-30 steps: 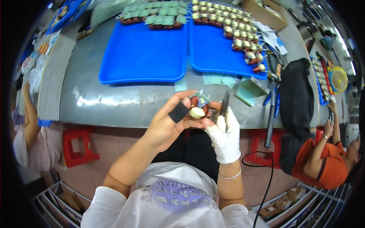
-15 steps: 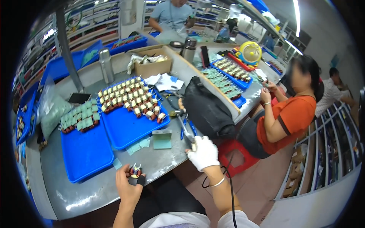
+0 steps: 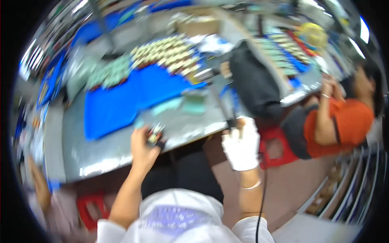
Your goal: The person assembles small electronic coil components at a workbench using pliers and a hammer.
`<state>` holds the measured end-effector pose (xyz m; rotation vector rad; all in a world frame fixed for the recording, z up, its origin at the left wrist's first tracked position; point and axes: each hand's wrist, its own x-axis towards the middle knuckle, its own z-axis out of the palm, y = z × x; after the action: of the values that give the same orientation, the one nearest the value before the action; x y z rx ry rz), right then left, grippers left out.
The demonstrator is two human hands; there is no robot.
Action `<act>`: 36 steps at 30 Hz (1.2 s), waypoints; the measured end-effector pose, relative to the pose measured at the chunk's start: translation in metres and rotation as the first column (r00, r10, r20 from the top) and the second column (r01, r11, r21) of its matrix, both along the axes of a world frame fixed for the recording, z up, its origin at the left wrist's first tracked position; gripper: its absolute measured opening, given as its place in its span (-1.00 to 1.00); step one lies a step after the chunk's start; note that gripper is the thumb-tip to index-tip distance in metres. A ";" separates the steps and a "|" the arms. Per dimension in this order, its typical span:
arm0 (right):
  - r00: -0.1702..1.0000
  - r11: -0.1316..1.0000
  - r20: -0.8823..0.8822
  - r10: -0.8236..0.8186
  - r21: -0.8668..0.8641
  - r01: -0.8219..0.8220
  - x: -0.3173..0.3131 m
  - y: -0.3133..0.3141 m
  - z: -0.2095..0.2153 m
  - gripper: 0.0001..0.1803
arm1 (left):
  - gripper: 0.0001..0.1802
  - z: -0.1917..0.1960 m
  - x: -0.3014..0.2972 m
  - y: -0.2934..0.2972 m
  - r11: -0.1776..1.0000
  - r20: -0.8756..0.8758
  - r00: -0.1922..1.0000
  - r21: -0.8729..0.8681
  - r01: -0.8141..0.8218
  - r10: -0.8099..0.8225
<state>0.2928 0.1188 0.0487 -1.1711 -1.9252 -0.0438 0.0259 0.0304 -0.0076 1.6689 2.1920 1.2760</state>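
Note:
My bare left hand (image 3: 142, 149) is closed around a small wound coil (image 3: 154, 133) with reddish windings and a pale middle, just over the table's front edge. A dark cover sits on one of its fingertips. My white-gloved right hand (image 3: 242, 146) grips a tool with a dark handle and a thin grey shaft (image 3: 222, 106); blur hides its exact kind. Beyond my left hand, blue trays (image 3: 107, 115) hold rows of pale-topped coils (image 3: 166, 52) and green-covered coils (image 3: 108, 72). A small green block (image 3: 194, 104) stands on the metal table (image 3: 73, 152).
A black bag (image 3: 255, 81) lies right of the trays, beside a wooden divider. At right a person in orange (image 3: 344, 121) sits by a red stool (image 3: 275, 146). Another person's arm (image 3: 39, 180) shows at lower left. A black cable (image 3: 263, 198) passes my right forearm.
The view has tilted down and swung left, blurring the picture and bringing another person's arm in at lower left. Both hands keep their hold on the coil and the tool.

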 end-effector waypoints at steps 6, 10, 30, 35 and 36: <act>0.947 0.937 0.195 0.254 -0.292 -0.191 -0.018 -0.028 -0.007 -0.63 | -0.53 0.008 0.004 0.009 1.000 0.027 1.000 0.027 -0.011 0.010; 0.900 0.946 0.310 0.306 -0.203 -0.252 -0.041 -0.035 0.002 -0.59 | -0.56 0.005 -0.004 -0.001 0.996 -0.014 0.997 0.024 -0.081 0.081; 0.688 0.944 0.657 0.308 -0.299 -0.137 -0.062 -0.041 0.002 -0.68 | -0.60 -0.001 -0.003 0.002 0.997 0.042 0.996 0.018 -0.076 0.075; 0.885 0.954 0.363 0.293 -0.177 -0.243 -0.056 -0.042 0.012 -0.62 | -0.56 0.001 -0.005 -0.001 0.997 0.008 0.997 0.011 -0.080 0.079; 0.925 0.951 0.256 0.280 -0.205 -0.231 -0.050 -0.042 0.005 -0.59 | -0.58 0.001 -0.005 -0.001 0.997 0.062 0.995 0.014 -0.077 0.076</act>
<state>0.2428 0.0772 0.0534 -1.0557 -2.3640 0.1039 0.0210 0.0292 -0.0066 1.5437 2.2350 1.3492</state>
